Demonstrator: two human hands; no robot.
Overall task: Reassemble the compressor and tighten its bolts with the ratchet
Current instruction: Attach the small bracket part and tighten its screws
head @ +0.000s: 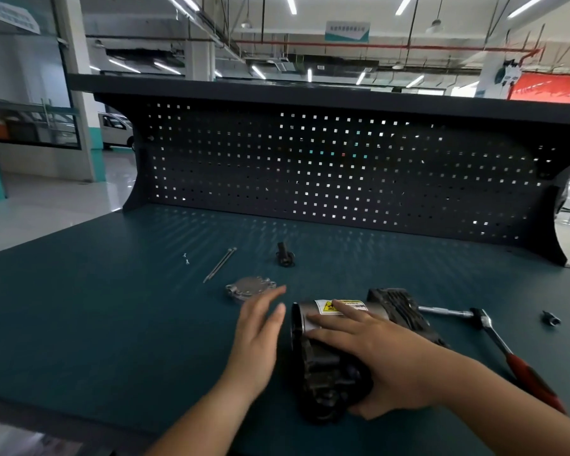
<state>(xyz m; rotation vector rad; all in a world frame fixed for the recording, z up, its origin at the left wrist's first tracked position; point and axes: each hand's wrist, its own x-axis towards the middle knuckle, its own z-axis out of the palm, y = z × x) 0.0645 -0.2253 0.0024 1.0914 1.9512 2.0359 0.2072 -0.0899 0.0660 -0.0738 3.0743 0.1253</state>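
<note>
The compressor point(326, 376) lies on its side on the green bench, a grey cylinder with a yellow warning label and a black cast body. My right hand point(385, 360) lies over it, fingers spread on the cylinder and thumb under the black body. My left hand point(260, 334) hovers with straight fingers just left of the cylinder's open end, holding nothing. A round metal end cover point(249, 287) lies beyond my left fingertips. Two long bolts point(220, 264) lie farther back, with two small screws point(185, 259) to their left. The red-handled ratchet point(507, 347) lies to the right.
A small black fitting point(285, 255) stands behind the cover. Another small black part point(551, 318) lies at the far right. A dark pegboard point(343, 172) with a shelf above closes off the back of the bench point(112, 324).
</note>
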